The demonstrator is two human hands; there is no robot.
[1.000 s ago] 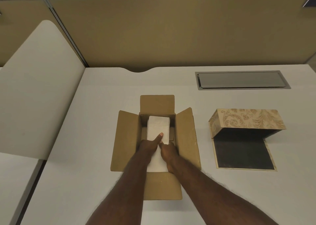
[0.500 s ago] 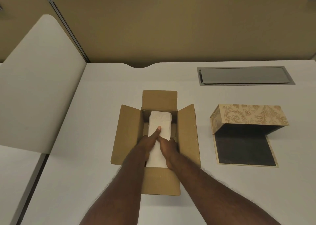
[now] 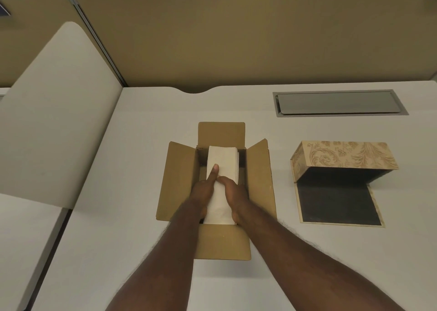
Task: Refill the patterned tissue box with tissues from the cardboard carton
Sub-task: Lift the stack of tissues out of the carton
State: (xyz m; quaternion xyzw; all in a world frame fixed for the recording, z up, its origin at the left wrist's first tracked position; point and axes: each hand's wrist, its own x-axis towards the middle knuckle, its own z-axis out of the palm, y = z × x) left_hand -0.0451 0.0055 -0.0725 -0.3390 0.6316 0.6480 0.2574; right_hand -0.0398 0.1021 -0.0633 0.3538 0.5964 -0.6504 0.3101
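Note:
A brown cardboard carton (image 3: pixel 179 180) stands open on the desk, all flaps spread out. Inside it a white stack of tissues (image 3: pixel 223 161) sits with its far end raised above the rim. My left hand (image 3: pixel 203 190) grips the stack's left side, thumb lying along the top. On the right side my right hand (image 3: pixel 235 196) holds the same stack, fingers hidden below it. To the right lies the patterned tissue box (image 3: pixel 343 157), its beige floral cover hinged up off a dark base panel (image 3: pixel 335 204).
A grey metal cable hatch (image 3: pixel 338 102) is set into the desk behind the tissue box. A white curved divider (image 3: pixel 54 112) rises at the left. Tan partition panels (image 3: pixel 236 38) close off the back of the desk.
Both hands have slid a little further along the stack and it has risen slightly out of the carton. The carton and tissue box stay in place.

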